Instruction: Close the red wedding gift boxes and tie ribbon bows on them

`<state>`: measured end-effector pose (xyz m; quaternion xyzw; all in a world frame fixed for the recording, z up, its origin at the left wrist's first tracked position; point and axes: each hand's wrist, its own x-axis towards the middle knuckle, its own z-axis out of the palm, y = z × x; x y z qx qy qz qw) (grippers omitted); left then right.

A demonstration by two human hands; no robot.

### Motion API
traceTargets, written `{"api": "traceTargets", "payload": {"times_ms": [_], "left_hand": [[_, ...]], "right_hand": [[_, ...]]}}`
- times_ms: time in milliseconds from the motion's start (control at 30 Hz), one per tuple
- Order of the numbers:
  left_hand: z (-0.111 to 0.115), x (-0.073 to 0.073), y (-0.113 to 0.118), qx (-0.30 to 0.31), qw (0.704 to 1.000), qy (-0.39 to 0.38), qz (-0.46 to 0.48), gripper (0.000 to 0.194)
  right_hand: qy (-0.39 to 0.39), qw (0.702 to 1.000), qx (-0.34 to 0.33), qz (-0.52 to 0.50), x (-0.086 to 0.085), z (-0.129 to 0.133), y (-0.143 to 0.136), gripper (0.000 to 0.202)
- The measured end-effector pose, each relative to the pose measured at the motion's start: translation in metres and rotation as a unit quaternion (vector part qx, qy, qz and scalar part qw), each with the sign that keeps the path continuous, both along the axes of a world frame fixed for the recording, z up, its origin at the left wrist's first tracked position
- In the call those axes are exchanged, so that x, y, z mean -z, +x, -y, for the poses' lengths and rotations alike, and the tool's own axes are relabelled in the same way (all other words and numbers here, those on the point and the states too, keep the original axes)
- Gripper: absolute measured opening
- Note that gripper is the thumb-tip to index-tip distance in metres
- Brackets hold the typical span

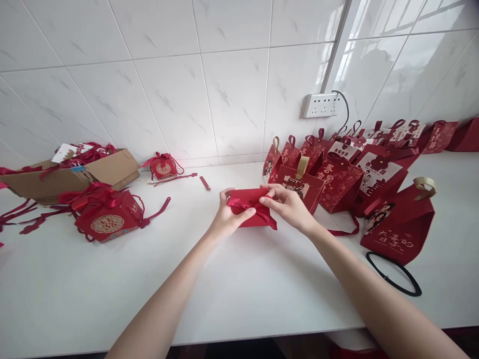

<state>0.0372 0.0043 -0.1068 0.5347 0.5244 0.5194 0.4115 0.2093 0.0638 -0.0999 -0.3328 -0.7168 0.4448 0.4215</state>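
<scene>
A small red gift box (pixel 249 196) with a satin ribbon (pixel 266 215) tied across it is held just over the white table, in the middle of the view. My left hand (pixel 228 215) grips its left side, the thumb laid over the front by the ribbon and the fingers behind. On the right, my right hand (pixel 286 203) pinches the ribbon and the box's upper right edge between thumb and fingers. The far side of the box is hidden from me.
Many red gift boxes (pixel 340 184) with loop handles crowd the right side, a black ring (pixel 394 274) before them. At left are a cardboard box (pixel 116 167) of ribbons and tags, and finished red boxes (pixel 108 219). A power strip (pixel 322 105) is on the tiled wall.
</scene>
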Motion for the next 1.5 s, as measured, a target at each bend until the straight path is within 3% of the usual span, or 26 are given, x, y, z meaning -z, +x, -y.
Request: {"api": "traceTargets", "payload": {"times_ms": [333,433,533,700,900,1133,1500], "left_hand": [[0.0,-0.001,0.002,-0.004,0.999,-0.021,-0.031,0.067],[0.0,-0.008,-0.008,-0.064,0.996,-0.027,-0.056,0.064],[0.002,-0.02,-0.021,-0.132,0.984,-0.003,-0.121,0.044],[0.008,-0.033,-0.027,-0.038,0.976,-0.042,-0.208,0.046],[0.005,-0.022,-0.02,-0.016,0.975,0.023,-0.218,0.036],[0.002,-0.007,-0.008,-0.076,0.968,0.061,-0.233,0.031],[0.004,0.005,0.003,-0.153,0.956,0.086,-0.234,0.027]], "right_hand": [[-0.075,0.996,0.008,-0.038,-0.001,-0.002,0.0,0.041],[-0.088,0.995,0.01,-0.045,-0.001,-0.002,0.001,0.04],[-0.092,0.994,0.009,-0.05,0.0,-0.003,0.0,0.038],[-0.092,0.994,0.007,-0.06,0.0,-0.002,-0.001,0.038],[-0.152,0.983,0.0,-0.106,0.0,0.0,-0.002,0.042],[-0.227,0.955,-0.009,-0.191,0.003,-0.002,-0.004,0.043],[-0.213,0.961,-0.001,-0.177,0.008,-0.002,-0.005,0.037]]}}
